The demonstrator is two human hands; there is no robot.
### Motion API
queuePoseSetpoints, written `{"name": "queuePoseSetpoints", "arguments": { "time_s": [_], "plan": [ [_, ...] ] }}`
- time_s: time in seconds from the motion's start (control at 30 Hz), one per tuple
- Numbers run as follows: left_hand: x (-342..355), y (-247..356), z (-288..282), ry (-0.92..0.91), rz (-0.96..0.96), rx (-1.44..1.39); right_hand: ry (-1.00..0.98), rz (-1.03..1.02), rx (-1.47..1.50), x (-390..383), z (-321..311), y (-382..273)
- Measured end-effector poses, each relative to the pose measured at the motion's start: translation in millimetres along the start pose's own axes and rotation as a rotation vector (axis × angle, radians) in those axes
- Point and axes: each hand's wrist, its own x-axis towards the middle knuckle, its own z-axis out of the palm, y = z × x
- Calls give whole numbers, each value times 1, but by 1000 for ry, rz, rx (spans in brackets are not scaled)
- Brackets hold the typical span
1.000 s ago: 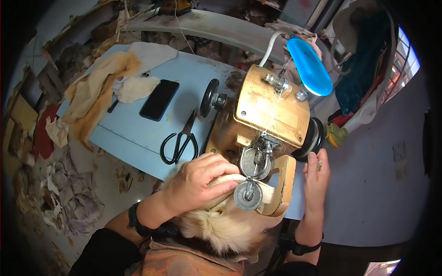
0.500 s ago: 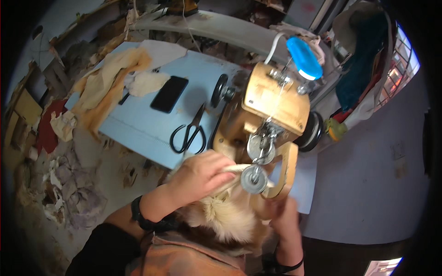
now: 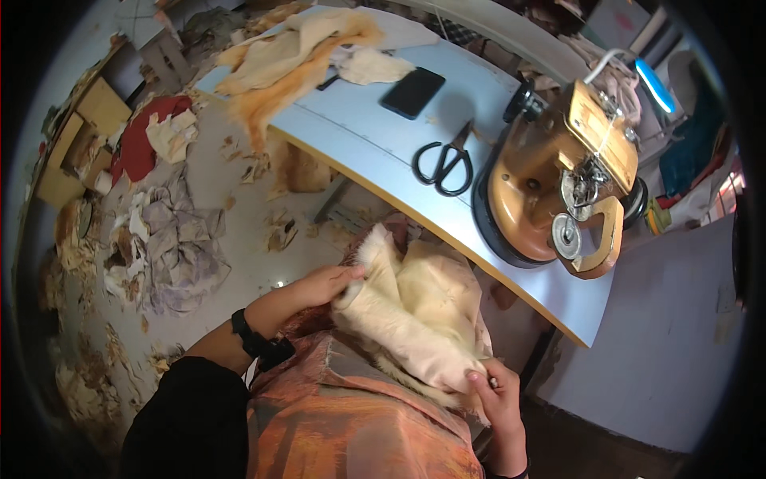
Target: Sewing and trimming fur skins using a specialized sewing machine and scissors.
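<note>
A cream fur pelt [image 3: 415, 331] lies across my lap, its pale skin side folded outward over most of it. My left hand [image 3: 323, 286] grips its left edge, thumb on top and the fingers hidden behind the fur. At the lower right corner my right hand [image 3: 499, 391] pinches the edge between thumb and curled fingers. Beyond the table edge stands an orange-brown fur sewing machine [image 3: 531, 188], apart from both hands. Its round grey feed disc [image 3: 566, 236] and curved arm face me with no pelt between them.
On the blue table [image 3: 343, 132] lie black scissors [image 3: 443, 168], a black phone [image 3: 412, 93] and orange and cream fur pieces [image 3: 303, 52]. A blue-lit lamp [image 3: 654, 86] hangs above the machine. Scraps and a grey cloth heap [image 3: 187, 255] cover the floor at left.
Both hands have drawn the pelt away from the machine's discs and down onto my lap. The view has swung left, so the table and machine sit further right.
</note>
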Motion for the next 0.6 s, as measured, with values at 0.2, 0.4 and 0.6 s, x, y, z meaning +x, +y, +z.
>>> {"name": "queuePoseSetpoints", "arguments": {
  "time_s": [0.2,0.4,0.6],
  "plan": [
    [-40,23,3,-338,351,-618,286,-16,231,-5,-17,-28],
    [-50,43,-10,-163,533,-144,353,-123,186,-16,-34,-66],
    [-109,92,-48,-64,550,-688,386,-196,-7,-37,-33,-94]
  ]
}}
